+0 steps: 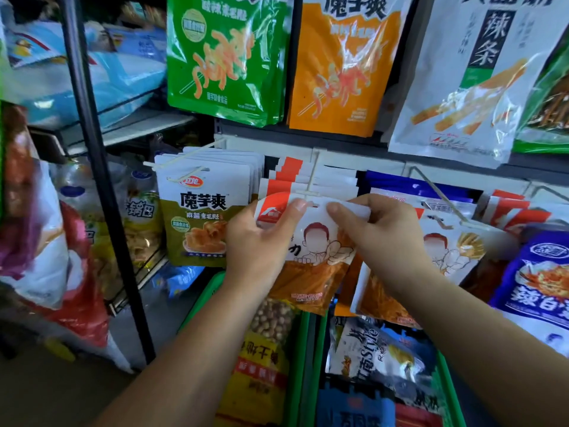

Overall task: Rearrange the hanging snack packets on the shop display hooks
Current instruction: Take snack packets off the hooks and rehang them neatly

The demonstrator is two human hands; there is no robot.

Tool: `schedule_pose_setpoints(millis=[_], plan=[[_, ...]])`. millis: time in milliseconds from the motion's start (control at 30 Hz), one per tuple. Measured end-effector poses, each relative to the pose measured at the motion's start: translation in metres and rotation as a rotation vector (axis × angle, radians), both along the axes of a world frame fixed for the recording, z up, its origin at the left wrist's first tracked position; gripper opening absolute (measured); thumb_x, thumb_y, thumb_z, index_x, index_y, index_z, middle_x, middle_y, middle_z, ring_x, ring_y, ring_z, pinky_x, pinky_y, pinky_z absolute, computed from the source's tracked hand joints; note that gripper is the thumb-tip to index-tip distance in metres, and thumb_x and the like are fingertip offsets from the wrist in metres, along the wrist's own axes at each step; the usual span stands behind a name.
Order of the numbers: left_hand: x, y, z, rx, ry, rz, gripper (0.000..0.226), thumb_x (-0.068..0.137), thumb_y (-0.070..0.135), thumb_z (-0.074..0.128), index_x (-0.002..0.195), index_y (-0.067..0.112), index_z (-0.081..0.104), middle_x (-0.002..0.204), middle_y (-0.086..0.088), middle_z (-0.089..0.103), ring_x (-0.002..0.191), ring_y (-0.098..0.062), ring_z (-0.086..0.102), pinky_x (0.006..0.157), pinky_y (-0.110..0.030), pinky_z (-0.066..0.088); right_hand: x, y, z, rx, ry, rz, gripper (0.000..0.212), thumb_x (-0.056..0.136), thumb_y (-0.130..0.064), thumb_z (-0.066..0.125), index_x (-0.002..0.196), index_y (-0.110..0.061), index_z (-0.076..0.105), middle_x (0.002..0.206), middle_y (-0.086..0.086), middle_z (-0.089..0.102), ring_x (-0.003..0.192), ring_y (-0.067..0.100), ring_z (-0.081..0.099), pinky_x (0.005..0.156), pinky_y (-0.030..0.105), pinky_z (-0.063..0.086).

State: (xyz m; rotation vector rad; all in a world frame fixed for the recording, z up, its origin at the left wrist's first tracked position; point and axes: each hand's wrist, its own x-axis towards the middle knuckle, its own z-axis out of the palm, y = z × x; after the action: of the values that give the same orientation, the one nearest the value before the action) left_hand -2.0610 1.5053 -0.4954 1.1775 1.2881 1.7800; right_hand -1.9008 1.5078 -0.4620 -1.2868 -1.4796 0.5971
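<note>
White packet (311, 241) pinched at its top edge by both left hand (258, 241) and right hand (378, 232); miss the hook (311, 183) tip and its hole may tear.

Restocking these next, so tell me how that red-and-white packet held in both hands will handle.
The red-and-white packet is probably floppy: its top bends between the left hand and right hand. Its glossy film may be slippery. It likely weighs little, as fingers alone hold it.
</note>
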Motion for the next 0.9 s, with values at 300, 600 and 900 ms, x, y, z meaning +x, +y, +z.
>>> schedule_pose_setpoints(millis=[300, 600, 900], plan=[[-0.003, 0.033, -0.018, 0.004, 0.17, 0.081, 0.006, 0.097, 0.032, 0.068, 0.098, 0.027, 0.07, 0.084, 0.009, 0.075, 0.078, -0.01, 0.072, 0.07, -0.032, 0.058, 0.008, -0.002, -0.025, 0.653, -0.523, -0.104, 0.024, 0.094, -0.015, 0.076, 0.115, -0.004, 0.075, 0.114, 0.012, 0.067, 0.107, 0.021, 0.062, 0.094, 0.032, 0.048], [-0.016, 0.038, -0.036, -0.099, 0.407, 0.23, 0.028, 0.083, 0.02, 0.08, 0.099, 0.019, 0.057, 0.092, 0.005, 0.064, 0.081, -0.007, 0.061, 0.061, -0.005, 0.038, 0.001, 0.022, -0.06, 0.242, -0.634, 0.229, 0.049, 0.099, -0.044, 0.059, 0.143, -0.021, 0.064, 0.135, -0.003, 0.069, 0.127, 0.019, 0.062, 0.102, 0.042, 0.055], [0.007, 0.019, -0.042, -0.072, 0.65, 0.051, 0.026, 0.09, 0.023, 0.071, 0.116, 0.019, 0.071, 0.107, 0.005, 0.074, 0.101, -0.016, 0.069, 0.09, -0.036, 0.058, 0.052, -0.011, -0.034, -0.162, 0.09, 0.365, 0.019, 0.101, -0.014, 0.065, 0.112, -0.005, 0.078, 0.099, 0.014, 0.082, 0.089, 0.03, 0.079, 0.083, 0.036, 0.065]])
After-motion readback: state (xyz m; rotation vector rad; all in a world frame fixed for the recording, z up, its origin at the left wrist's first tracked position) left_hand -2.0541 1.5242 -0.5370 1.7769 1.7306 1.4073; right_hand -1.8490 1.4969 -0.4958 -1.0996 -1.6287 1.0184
